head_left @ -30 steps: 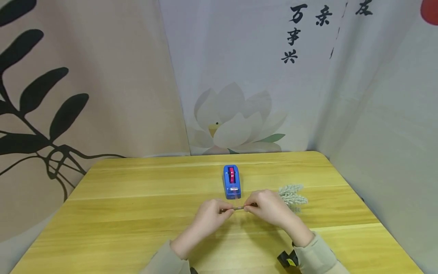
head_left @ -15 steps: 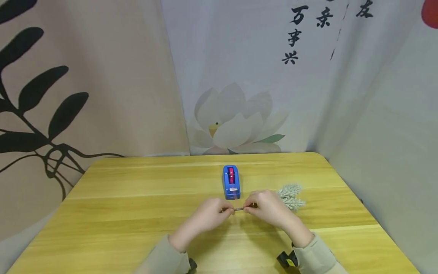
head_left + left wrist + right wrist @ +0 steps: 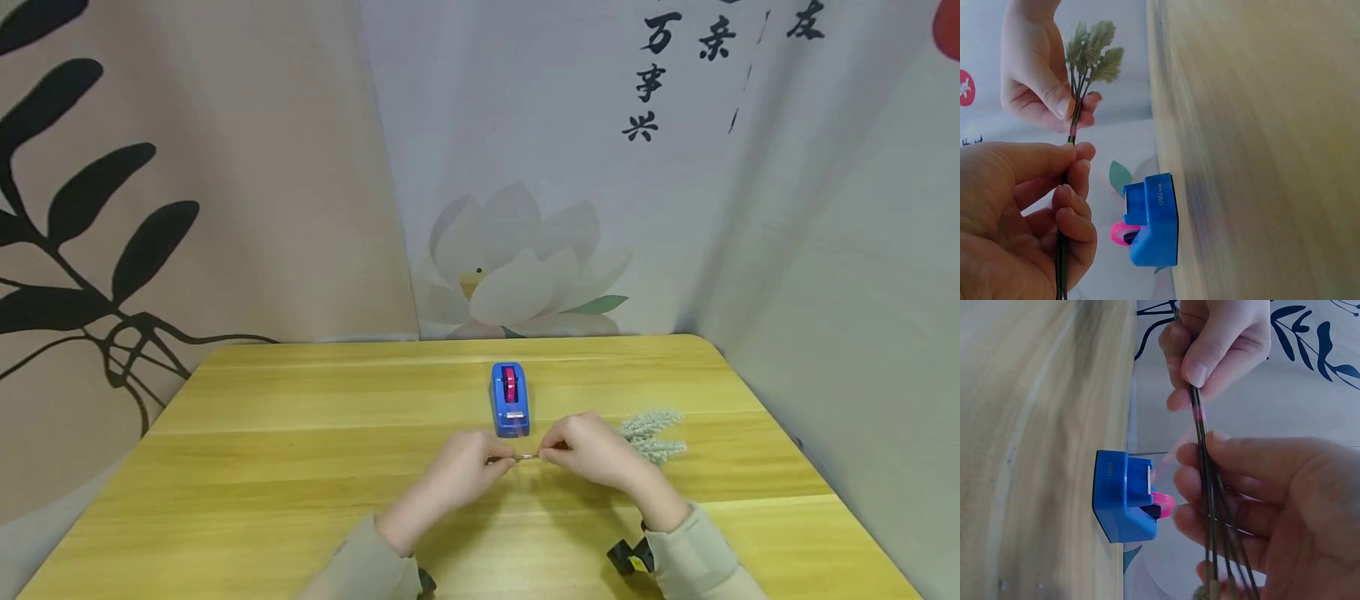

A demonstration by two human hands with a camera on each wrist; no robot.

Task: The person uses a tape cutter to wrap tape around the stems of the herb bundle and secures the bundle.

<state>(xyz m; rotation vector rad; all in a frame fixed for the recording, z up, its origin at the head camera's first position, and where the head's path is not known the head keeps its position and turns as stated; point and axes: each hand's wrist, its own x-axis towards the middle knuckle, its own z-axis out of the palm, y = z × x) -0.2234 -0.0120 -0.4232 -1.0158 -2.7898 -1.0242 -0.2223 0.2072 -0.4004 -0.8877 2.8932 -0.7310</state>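
Both hands are on the job, and neither is free: the left hand (image 3: 461, 468) has its thumb and forefinger pinched on a slim bundle of stems (image 3: 1210, 487), the other fingers curled around the lengths that trail down past the palm. Across from it, the right hand (image 3: 591, 452) grips the same bundle, thumb on one side, bent fingers on the other, nearer the pale green, feathery heads (image 3: 1094, 51), which poke out past it. The fingertips of the two hands are close but apart, and in that short gap sits a pink band (image 3: 1199, 414) around the stems. And look at this, a sheer pink strip of tape (image 3: 1175, 448) reaches from the band to the toothed edge of the blue tape dispenser (image 3: 510, 400), its pink roll (image 3: 1122, 234) sitting in the slot. The bundle lies crosswise, held up over the worktop (image 3: 300, 467), just on the near side of the dispenser, with shadows falling beneath both hands. In the right wrist view the stems fan out a little below the thumb; in the left wrist view they hang tightly together. Behind it all, a printed curtain (image 3: 300, 167) borders the far edge.
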